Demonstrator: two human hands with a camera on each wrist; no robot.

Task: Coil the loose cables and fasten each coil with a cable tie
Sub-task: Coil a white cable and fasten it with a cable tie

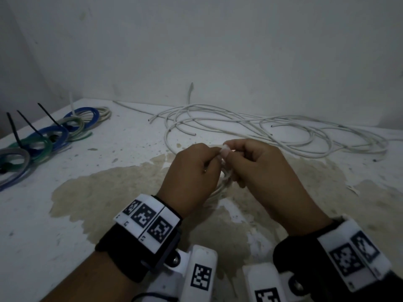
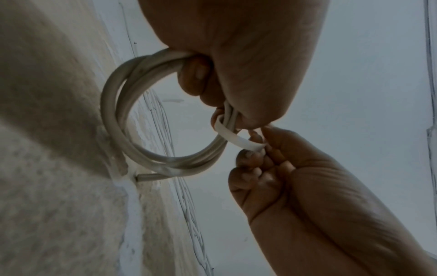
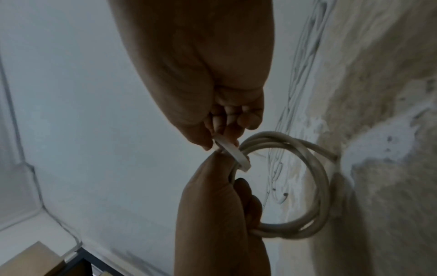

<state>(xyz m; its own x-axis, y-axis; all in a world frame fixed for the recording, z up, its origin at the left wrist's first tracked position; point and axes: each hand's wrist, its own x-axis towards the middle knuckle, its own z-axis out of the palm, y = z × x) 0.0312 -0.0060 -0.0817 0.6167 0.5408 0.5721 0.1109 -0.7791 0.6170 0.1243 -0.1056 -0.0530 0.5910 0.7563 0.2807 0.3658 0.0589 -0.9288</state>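
The white coil gripped in the left hand has a smooth, slightly glossy plastic sheath, and the white cable tie pinched by the right hand is a flat, smooth plastic strip. Beneath both hands the table is matt white and rough, its coating worn away to a grainy beige patch. Left of the left hand, the tied coils show glossy blue, green and grey plastic jackets with black plastic ties.
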